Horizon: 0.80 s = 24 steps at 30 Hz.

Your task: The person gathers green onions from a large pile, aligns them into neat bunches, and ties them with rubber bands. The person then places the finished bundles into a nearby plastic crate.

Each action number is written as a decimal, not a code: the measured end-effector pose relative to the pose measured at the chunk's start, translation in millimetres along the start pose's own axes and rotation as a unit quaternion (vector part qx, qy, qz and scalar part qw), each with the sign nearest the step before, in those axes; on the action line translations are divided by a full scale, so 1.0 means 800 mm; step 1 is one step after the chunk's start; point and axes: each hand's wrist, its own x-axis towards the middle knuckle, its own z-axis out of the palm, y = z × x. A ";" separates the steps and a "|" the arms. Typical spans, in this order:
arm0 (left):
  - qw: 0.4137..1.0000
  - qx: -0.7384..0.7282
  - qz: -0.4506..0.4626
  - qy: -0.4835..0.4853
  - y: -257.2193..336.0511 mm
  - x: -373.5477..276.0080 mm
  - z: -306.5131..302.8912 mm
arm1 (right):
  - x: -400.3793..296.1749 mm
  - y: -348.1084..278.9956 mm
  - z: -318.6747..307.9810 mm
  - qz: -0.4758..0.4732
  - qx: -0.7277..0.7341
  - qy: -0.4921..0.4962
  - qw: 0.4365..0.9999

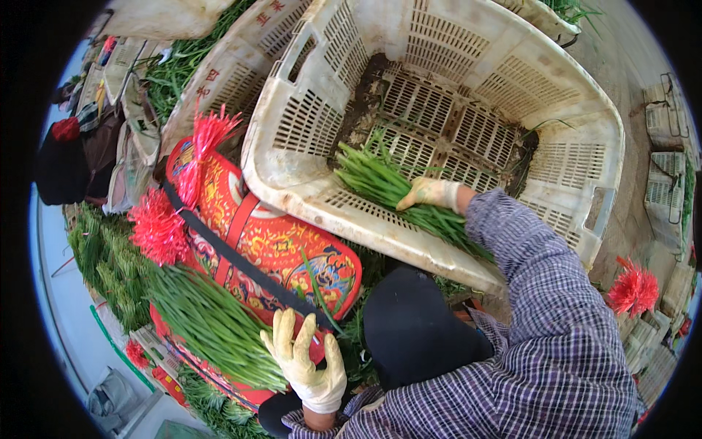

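Observation:
Inside a large white plastic crate (307, 192) with slotted walls, my right hand (430, 193), in a pale glove, grips a bundle of long green stalks, likely Chinese chives (368, 174). The bundle lies slanted along the crate's near wall. My left hand (307, 356), in a similar pale glove, is raised palm up with its fingers apart and holds nothing. Right beside it, a thick pile of the same green stalks (211, 324) rests on a red patterned padded cloth (263, 230). A dark strap (241, 263) crosses that cloth.
Shiny pink-red plastic strands (159, 228) hang tied at the strap. Another slotted crate (230, 82) stands behind on the left, with greens (181, 66) near it. More bundled greens (109, 269) lie far left. Metal-handled crates (664, 192) stand at the right. Dirt and scraps (362, 110) lie on the crate's floor.

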 end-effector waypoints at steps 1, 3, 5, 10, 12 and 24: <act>1.000 -0.010 0.011 0.009 0.002 0.001 -0.005 | -0.033 -0.033 -0.005 0.019 0.058 -0.009 0.998; 0.997 -0.015 0.073 0.031 0.013 0.012 -0.017 | -0.070 -0.046 -0.016 -0.034 0.154 -0.045 0.986; 0.988 -0.019 0.147 0.053 0.027 0.032 -0.025 | -0.132 -0.090 -0.013 -0.071 0.268 -0.057 0.959; 0.935 0.109 0.328 0.072 0.108 0.086 -0.049 | -0.248 -0.185 0.015 -0.125 0.141 -0.106 0.976; 0.878 0.181 0.419 0.142 0.135 0.098 -0.050 | -0.251 -0.189 0.026 -0.408 -0.150 -0.084 0.897; 0.944 -0.014 0.329 -0.002 0.049 0.071 -0.142 | -0.420 -0.258 0.095 -0.239 -0.026 -0.114 0.964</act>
